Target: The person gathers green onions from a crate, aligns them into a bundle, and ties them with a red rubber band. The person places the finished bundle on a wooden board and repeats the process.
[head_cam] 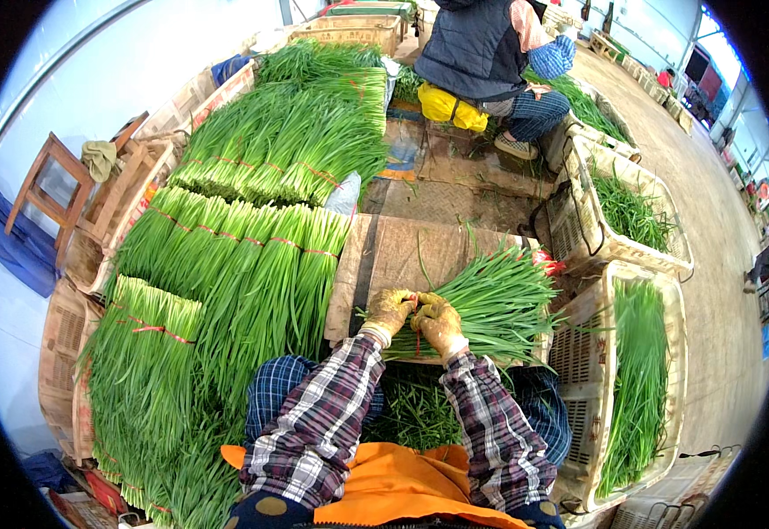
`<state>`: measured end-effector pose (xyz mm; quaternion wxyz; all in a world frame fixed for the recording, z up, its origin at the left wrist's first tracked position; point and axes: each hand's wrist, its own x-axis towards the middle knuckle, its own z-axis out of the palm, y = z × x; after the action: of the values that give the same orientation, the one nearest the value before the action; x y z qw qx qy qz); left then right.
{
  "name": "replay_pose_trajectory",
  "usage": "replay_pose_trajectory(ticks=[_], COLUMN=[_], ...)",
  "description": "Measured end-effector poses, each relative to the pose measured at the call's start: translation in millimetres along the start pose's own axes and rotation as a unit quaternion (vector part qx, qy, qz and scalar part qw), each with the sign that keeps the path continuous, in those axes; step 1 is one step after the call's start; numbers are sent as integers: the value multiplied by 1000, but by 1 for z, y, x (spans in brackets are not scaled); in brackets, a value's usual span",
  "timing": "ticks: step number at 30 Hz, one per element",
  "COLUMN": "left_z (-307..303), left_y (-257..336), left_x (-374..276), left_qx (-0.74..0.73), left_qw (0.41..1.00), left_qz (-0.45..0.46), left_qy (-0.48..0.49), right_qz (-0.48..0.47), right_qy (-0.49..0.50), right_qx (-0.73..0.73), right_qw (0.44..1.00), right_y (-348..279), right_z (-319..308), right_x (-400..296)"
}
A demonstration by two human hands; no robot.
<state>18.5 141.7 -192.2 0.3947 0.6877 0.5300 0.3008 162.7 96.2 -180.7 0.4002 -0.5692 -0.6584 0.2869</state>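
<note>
Both of my hands wear yellowish, stained gloves and meet over a bunch of long green leafy stalks, likely garlic chives (500,301), on a cardboard-covered board (411,254). My left hand (390,311) pinches a thin red tie (416,305) at the bunch's left end. Close against it, my right hand (439,321) has its fingers on the same tie. The leaves fan out to the right, past my right hand. Whether the tie is knotted cannot be told. More red ties (543,260) lie at the board's right edge.
Tied green bunches (245,244) are piled at left. Plastic crates with loose greens stand at right, one near (606,397), one farther (622,248). A co-worker (477,53) sits ahead on a yellow-covered seat (450,109). A wooden chair (60,192) is at far left.
</note>
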Motion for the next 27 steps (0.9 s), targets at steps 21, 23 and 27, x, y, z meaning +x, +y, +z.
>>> replay_pose_trajectory(ticks=[21,23,27], left_z=[-5,-3,-1], left_y=[4,6,-8], left_x=[-5,-5,-3], left_qx=[21,13,-2], left_qw=[1000,1000,997], left_qz=[14,29,78], left_qy=[-1,2,10], right_qz=[-85,32,81], right_qy=[-23,3,34], right_qx=[-23,91,74], right_qw=[996,995,993], right_y=[33,43,18], right_z=[6,18,17], right_x=[2,1,2])
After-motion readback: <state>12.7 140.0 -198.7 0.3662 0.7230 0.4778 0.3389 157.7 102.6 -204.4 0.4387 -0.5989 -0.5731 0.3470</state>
